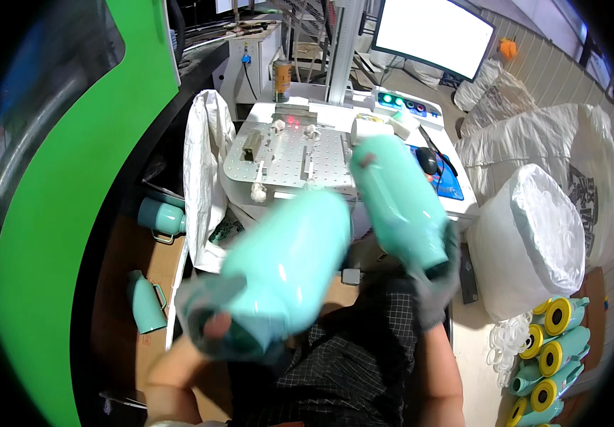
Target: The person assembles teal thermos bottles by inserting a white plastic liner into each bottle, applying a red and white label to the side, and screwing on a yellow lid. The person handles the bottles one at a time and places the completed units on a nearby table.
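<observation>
My left hand (197,302), in a grey glove, grips a glossy mint-green thermos jug body (289,249) by its mouth end. The jug tilts, its rounded closed end pointing away and to the right, and motion blurs it. At least one bare fingertip shows inside the opening. Also gloved in grey, my right hand (436,288) is closed round the narrow neck of a second mint-green jug body (399,196), whose wide end points up and away. A dark reddish mark shows near that wide end. Both jugs are held in the air over my lap.
Ahead is a perforated metal worktable (289,160) with small fixtures and a red light spot. Beside it are a button box (406,105), a mouse (426,160) and a monitor (435,35). White sacks (531,242) stand right; more jugs (563,349) lie lower right, others (147,302) left.
</observation>
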Demonstrator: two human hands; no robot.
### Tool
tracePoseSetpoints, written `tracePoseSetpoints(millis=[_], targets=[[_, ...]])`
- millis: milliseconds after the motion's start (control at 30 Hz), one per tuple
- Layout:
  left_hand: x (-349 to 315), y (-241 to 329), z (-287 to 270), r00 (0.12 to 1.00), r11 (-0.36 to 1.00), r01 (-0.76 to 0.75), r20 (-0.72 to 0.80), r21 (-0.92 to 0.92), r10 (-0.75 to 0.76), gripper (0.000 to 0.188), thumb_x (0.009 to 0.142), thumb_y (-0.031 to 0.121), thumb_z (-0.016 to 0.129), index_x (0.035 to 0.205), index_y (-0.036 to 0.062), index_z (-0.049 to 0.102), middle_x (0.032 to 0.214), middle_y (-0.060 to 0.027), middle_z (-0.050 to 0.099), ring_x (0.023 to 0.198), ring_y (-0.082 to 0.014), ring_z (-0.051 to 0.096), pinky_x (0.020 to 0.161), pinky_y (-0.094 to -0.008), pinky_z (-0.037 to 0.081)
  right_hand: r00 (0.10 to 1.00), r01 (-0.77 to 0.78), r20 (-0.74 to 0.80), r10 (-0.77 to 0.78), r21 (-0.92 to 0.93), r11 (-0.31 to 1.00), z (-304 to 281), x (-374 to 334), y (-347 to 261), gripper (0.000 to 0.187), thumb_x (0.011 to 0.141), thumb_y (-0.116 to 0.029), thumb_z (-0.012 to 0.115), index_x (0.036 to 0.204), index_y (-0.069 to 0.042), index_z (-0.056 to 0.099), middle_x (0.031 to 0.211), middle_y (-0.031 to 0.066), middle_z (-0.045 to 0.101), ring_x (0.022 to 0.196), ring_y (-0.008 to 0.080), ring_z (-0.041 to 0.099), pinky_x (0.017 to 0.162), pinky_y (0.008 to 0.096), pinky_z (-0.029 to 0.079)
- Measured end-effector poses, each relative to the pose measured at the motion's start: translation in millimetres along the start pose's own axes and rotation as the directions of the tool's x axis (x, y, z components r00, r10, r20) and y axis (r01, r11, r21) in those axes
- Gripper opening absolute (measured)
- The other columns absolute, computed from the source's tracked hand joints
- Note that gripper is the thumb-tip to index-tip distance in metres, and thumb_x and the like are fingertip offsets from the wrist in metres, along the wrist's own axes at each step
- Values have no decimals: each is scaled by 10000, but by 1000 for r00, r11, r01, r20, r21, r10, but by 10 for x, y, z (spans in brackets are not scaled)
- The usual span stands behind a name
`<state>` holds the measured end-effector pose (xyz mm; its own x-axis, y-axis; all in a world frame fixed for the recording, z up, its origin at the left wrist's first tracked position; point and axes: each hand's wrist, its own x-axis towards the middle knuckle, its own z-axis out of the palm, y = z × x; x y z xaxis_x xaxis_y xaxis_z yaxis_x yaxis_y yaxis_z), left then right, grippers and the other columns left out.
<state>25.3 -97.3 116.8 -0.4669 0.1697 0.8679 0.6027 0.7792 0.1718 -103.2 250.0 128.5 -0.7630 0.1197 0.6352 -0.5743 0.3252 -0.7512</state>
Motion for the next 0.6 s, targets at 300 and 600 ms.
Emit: tracePoseSetpoints(millis=[300,600], targets=[[-564,598,260,667,381,744,576,-549,-473,804,704,240,963,1369,12,573,1299,-162,658,1209,-298,649,1029,-425,521,874,476,321,-365,-414,776,2514,755,180,832,787,-525,829,1534,-368,497,1611,249,383,1016,406,736,756,419,621],[-461,476,141,750,495,658,548,-568,-369,772,724,234,949,1369,32,576,1323,-171,639,1198,-325,623,1040,-439,496,881,409,455,-125,-604,684,3034,956,198,884,787,-456,833,1567,-403,420,1664,253,283,873,371,753,690,452,608]])
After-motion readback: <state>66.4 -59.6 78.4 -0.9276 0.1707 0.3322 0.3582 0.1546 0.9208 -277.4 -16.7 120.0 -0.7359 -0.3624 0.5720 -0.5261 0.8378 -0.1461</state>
